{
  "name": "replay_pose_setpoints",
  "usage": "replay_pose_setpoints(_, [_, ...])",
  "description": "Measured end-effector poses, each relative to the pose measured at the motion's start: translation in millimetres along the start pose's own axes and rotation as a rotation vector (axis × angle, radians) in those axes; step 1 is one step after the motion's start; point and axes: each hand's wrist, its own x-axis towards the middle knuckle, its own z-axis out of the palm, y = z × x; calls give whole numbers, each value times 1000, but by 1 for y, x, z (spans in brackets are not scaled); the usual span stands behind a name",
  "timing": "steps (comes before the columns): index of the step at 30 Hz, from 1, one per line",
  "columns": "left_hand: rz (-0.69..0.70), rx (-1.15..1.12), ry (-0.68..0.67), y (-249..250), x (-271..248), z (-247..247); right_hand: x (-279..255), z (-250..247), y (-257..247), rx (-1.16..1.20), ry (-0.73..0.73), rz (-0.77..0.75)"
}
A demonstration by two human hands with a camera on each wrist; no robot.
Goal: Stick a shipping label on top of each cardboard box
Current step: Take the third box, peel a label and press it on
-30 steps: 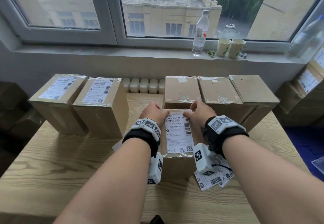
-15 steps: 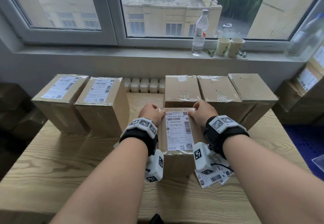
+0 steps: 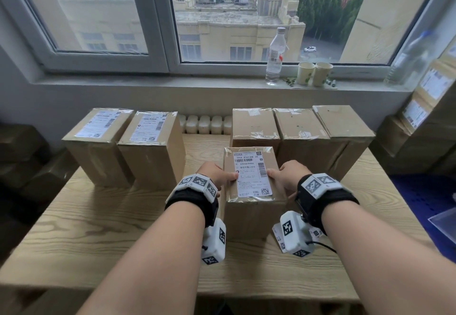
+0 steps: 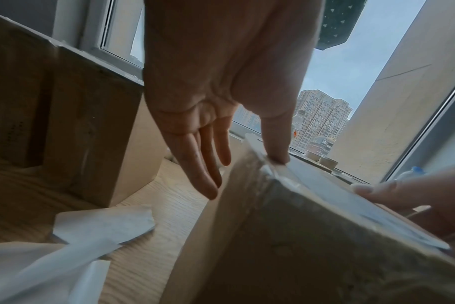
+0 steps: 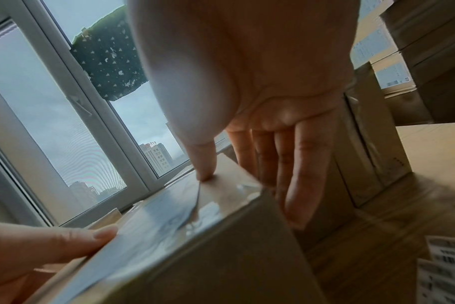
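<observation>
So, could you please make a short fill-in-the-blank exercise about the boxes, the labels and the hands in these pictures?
1. The box between the hands has a ___ stuck on top.
2. The number of boxes behind it without labels is ___.
3. The left hand and right hand press the label with their ___.
4. The bottle stands on the ___.

Missing words: label; three; thumbs; windowsill

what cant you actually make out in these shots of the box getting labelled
- Fine print on the shipping label: too small in the head view, glare-washed in both wrist views.
- Left hand fingers below the thumb: hidden behind the front box in the head view.
- Loose label sheets: cut off by the right wrist view's edge, blocked by the wrist camera in the head view.
- Tops of the boxes at the far right: cut by the frame edge.
</observation>
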Motion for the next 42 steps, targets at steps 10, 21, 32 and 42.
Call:
replay_pose_setpoints(10, [-59,-52,-128,-12,-32,-10,-27,3,-7,34,-133,4])
replay_pose_setpoints(21, [4,-259,163,-21,-39,-89,-51,1,-81,251,-159,-112])
replay_pose_setpoints(32, [179,-347,305,1,-16,-127,-18,3,-132,458,-50,-230])
replay_pose_setpoints(42, [239,-175,332,-6,33,-122,36,27,-139,387,-24,-273])
